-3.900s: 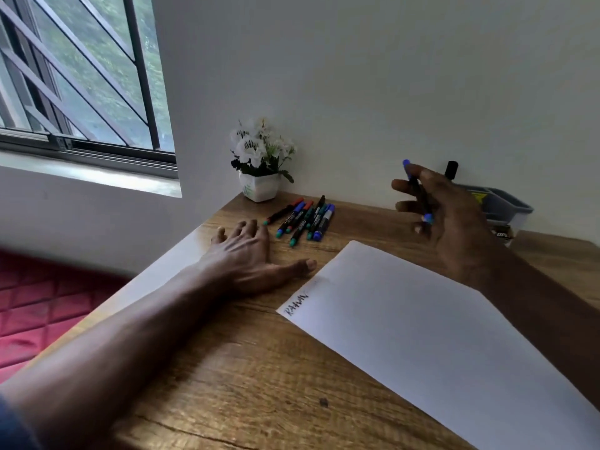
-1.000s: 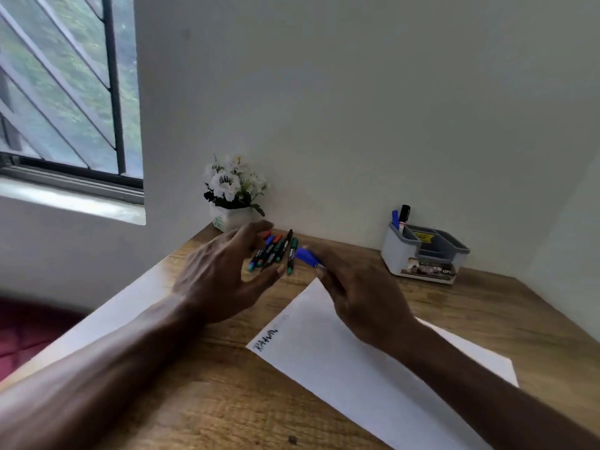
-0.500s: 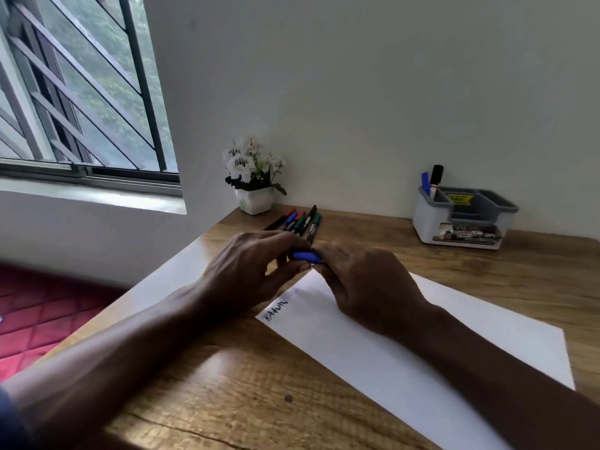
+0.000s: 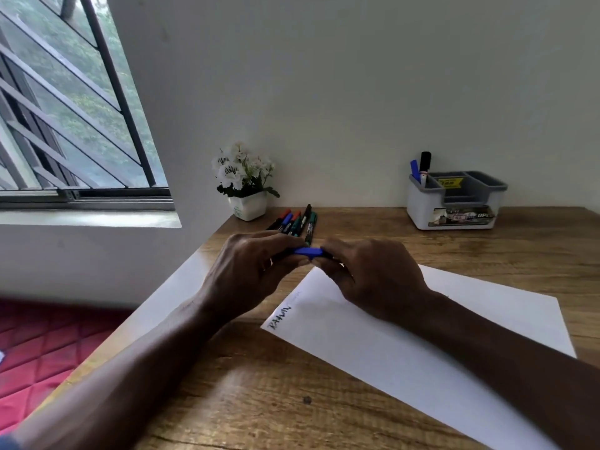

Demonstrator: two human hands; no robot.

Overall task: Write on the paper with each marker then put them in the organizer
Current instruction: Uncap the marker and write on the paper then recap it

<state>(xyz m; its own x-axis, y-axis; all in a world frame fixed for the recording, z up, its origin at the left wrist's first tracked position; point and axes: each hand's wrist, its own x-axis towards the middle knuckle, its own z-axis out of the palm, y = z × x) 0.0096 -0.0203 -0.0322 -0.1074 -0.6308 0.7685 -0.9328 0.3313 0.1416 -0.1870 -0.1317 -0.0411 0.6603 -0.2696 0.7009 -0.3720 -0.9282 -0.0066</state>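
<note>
1. Gripping from both sides, the left hand and right hand pinch a blue-capped black marker just above the white paper sheet's far corner.
2. Loose markers lie bunched beside the white flower pot.
3. Far right on the wooden desk, the white-and-grey organizer holds two markers upright.

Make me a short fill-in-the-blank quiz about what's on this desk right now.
1. Both hands hold a marker with a ____ cap.
2. The organizer already holds ____ markers.
3. The potted flowers are ____ in colour.
4. The paper carries writing near its ____ corner.

Missing words: blue; two; white; left
</note>
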